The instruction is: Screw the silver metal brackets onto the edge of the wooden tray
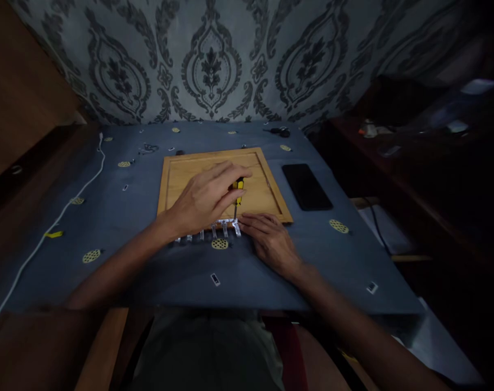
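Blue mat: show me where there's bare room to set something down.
Bare: between the white cable and the wooden tray; right of the phone. Crowded: the tray's front edge, where left hand, screwdriver, right hand and metal strip meet.

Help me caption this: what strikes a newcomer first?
At centre, the left hand grips a yellow-and-black screwdriver upright over a silver comb-like metal strip, which the right hand touches at the near edge of a light wooden tray. A black phone lies right of the tray.
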A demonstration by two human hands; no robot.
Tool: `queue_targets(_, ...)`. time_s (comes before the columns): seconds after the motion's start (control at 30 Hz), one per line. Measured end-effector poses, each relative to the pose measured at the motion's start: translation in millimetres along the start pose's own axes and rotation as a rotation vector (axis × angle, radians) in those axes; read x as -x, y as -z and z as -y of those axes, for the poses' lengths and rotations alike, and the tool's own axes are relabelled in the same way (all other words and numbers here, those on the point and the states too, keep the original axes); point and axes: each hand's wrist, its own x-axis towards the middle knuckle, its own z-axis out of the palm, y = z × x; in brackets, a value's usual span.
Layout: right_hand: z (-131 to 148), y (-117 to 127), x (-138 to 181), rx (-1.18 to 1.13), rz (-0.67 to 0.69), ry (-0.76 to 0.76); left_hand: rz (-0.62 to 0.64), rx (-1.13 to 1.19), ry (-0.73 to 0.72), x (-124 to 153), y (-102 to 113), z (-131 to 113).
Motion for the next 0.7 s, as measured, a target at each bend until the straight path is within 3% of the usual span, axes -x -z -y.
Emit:
queue_targets(0.5,-1.6,-0.9,1.0,-0.005,-0.005,0.0,-0.097,-0.024,0.039,2.4,-13.9,0.7)
queue_targets(0.7,0.4,0.9,-0.7,-0.028,0.009,-0.023,-0.148,0.094,0.128,2.5,-18.0,1.3)
